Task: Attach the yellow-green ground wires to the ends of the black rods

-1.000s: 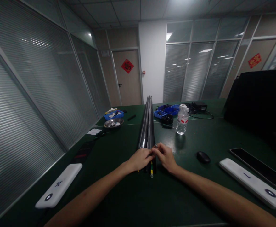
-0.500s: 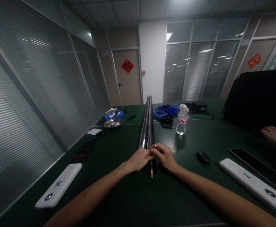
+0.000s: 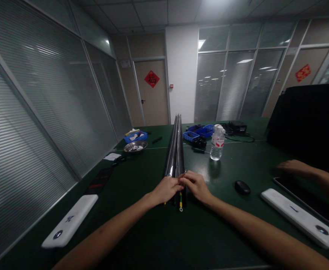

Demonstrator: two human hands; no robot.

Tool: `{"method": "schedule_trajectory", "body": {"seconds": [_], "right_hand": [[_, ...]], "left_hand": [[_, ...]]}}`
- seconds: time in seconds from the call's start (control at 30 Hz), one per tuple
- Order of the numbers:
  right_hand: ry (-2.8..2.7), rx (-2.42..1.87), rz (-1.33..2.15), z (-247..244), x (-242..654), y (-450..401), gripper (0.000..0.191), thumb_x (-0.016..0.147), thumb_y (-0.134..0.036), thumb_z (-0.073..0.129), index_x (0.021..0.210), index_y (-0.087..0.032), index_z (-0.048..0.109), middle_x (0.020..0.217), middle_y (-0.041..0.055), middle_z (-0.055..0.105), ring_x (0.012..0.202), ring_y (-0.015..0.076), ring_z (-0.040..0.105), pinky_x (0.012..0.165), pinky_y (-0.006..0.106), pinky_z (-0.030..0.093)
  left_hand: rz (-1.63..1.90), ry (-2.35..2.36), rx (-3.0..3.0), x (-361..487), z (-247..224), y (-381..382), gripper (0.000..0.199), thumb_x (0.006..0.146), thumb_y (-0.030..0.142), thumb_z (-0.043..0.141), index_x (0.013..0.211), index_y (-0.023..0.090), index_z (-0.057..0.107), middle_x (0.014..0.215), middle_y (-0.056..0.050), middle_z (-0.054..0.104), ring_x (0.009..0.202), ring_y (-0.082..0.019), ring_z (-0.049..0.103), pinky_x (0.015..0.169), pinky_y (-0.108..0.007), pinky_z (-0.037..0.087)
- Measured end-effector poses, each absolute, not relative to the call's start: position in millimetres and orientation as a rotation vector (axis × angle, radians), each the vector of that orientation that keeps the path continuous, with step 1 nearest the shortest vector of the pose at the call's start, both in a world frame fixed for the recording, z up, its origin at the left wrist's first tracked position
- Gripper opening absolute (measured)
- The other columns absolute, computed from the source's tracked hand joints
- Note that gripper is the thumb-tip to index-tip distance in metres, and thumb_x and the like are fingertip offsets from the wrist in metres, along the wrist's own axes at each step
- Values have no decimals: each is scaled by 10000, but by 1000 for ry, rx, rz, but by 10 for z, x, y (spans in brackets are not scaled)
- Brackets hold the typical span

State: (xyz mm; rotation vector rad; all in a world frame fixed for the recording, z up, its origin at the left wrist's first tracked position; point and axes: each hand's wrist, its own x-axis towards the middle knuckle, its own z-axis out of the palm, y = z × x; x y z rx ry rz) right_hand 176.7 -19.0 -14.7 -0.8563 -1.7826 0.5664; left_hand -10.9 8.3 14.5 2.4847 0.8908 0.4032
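Note:
Two long dark bars in shiny plastic wrap (image 3: 172,157) lie side by side, pointing away from me. At their near end my left hand (image 3: 166,189) and my right hand (image 3: 196,184) meet, fingertips pinched together over the right bar. Whatever they pinch is hidden by the fingers; a tiny shiny bit shows beside my right fingertips. Just below the fingers hangs a short green-yellow wire with a ring terminal (image 3: 181,207). Another small yellow wire end peeks out under my left hand.
Right of the bars stand a water bottle (image 3: 217,144), blue bins (image 3: 191,135) and a mouse (image 3: 242,187). White power banks (image 3: 71,220) lie on both sides. A metal dish (image 3: 135,146) sits at back left. Another person's hand (image 3: 295,166) is near a dark tablet-like slab (image 3: 305,197).
The other person's hand at the right has moved left, over the far end of the dark slab. My own hands stay almost still at the bars' end.

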Motion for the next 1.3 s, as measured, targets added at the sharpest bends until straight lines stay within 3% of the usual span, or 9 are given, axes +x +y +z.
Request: {"method": "schedule_trajectory", "body": {"seconds": [0.67, 1.0, 1.3], "right_hand": [[-1841, -802, 499, -146, 1750, -231, 321, 1025, -345, 474, 894, -182, 717, 816, 41, 635, 739, 158, 587, 677, 267, 449], [-1820, -890, 407, -170, 1733, -250, 336, 1009, -345, 494, 785, -167, 670, 731, 26, 616, 664, 145, 551, 633, 261, 410], [-1824, -941, 381, -146, 1713, -274, 357, 1014, -386, 473, 817, -172, 680, 745, 45, 641, 666, 161, 560, 643, 279, 431]], "left_hand": [[443, 818, 2520, -95, 181, 68, 294, 1012, 318, 427, 1000, 183, 688, 1017, -46, 715, 903, -193, 657, 861, -285, 477], [485, 798, 2500, -93, 164, 60, 279, 981, 363, 518, 1015, 165, 712, 1034, -63, 700, 924, -198, 651, 876, -305, 486], [524, 819, 2420, -111, 157, 77, 200, 942, 291, 572, 998, 153, 707, 1063, -55, 668, 926, -174, 637, 865, -279, 493]]}}
